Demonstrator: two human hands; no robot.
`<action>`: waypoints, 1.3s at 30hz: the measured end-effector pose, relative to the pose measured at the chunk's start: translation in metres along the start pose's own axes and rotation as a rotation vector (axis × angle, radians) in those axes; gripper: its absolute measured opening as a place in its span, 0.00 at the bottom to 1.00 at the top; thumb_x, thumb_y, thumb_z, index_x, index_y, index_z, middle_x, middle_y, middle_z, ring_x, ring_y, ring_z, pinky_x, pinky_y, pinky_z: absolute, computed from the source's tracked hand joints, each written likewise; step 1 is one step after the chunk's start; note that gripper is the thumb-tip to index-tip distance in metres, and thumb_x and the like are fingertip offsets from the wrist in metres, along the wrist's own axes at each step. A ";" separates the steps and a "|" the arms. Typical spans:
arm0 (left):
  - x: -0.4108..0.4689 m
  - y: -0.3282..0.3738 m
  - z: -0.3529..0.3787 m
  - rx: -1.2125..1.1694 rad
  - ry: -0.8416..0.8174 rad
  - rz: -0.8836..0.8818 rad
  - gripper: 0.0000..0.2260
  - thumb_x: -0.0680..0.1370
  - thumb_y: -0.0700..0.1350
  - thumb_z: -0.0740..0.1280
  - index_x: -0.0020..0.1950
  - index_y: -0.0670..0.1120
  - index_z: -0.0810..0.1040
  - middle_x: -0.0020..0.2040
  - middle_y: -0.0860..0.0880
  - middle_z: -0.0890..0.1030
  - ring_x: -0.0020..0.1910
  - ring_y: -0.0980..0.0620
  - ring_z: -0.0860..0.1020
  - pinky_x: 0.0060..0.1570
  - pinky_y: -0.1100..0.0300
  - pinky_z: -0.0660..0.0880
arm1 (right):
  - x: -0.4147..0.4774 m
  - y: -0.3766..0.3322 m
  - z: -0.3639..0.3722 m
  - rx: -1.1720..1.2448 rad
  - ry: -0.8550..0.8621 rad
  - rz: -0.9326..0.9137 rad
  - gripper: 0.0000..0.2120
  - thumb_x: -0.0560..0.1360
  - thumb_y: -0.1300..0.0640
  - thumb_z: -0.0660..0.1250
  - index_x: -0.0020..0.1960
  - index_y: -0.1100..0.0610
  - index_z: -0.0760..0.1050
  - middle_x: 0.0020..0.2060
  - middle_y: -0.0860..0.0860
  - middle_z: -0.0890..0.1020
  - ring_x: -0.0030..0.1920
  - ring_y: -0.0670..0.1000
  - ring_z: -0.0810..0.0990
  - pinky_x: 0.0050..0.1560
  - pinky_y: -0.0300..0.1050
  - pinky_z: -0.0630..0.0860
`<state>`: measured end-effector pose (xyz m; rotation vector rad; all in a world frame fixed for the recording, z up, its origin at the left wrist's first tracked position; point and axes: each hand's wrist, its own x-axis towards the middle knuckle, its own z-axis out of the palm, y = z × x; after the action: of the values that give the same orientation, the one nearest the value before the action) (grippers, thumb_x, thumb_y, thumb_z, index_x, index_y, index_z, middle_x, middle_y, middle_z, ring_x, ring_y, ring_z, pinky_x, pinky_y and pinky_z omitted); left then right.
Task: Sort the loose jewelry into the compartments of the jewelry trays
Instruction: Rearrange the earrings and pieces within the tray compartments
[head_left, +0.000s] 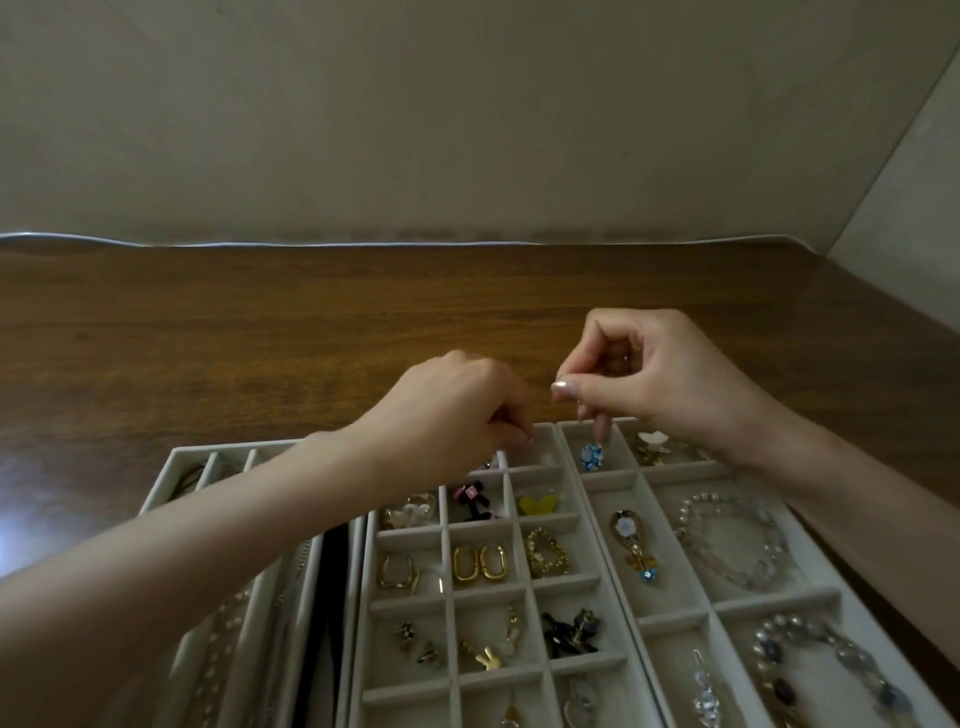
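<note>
wooden bench (260, 322), beige wall behind. right hand (665, 379) pinches tiny piece (563, 387) between thumb and forefinger, too small to name. blue gem cluster (592, 457) sits straight below it, far-left compartment of right tray (670, 618); compact, sparkly, no clear long axis. left hand (447, 405) curled over middle tray (447, 535), hold unclear.

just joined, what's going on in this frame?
A person is sorting jewelry into grey trays on a wooden table. The left hand reaches with curled fingers into a far compartment of the middle tray. The right hand hovers above a blue earring, fingertips pinched together; anything held is too small to see. Most visible compartments already hold pieces.
</note>
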<state>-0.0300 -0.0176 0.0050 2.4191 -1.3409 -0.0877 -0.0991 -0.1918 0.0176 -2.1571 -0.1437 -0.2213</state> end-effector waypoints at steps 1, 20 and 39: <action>0.003 0.002 0.000 0.057 -0.034 0.005 0.05 0.76 0.45 0.66 0.50 0.50 0.80 0.48 0.54 0.79 0.47 0.58 0.76 0.49 0.59 0.77 | 0.000 0.001 -0.001 0.018 -0.002 0.013 0.04 0.69 0.64 0.72 0.41 0.62 0.77 0.36 0.54 0.83 0.34 0.50 0.83 0.35 0.40 0.79; 0.029 0.014 -0.003 0.227 -0.252 -0.100 0.03 0.76 0.44 0.67 0.49 0.49 0.77 0.46 0.52 0.78 0.46 0.52 0.78 0.46 0.58 0.78 | -0.005 0.009 -0.010 0.060 0.055 0.113 0.07 0.68 0.68 0.71 0.43 0.60 0.83 0.37 0.51 0.85 0.39 0.48 0.84 0.38 0.37 0.80; -0.015 -0.024 -0.019 -0.070 0.082 -0.187 0.05 0.74 0.53 0.67 0.41 0.53 0.76 0.34 0.57 0.75 0.31 0.63 0.72 0.32 0.72 0.67 | 0.001 -0.020 0.038 -0.756 -0.205 -0.070 0.11 0.74 0.69 0.64 0.46 0.56 0.80 0.43 0.49 0.80 0.45 0.46 0.78 0.43 0.35 0.74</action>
<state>-0.0143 0.0116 0.0129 2.4553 -1.0571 -0.0823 -0.0981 -0.1489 0.0128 -2.9304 -0.2887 -0.0970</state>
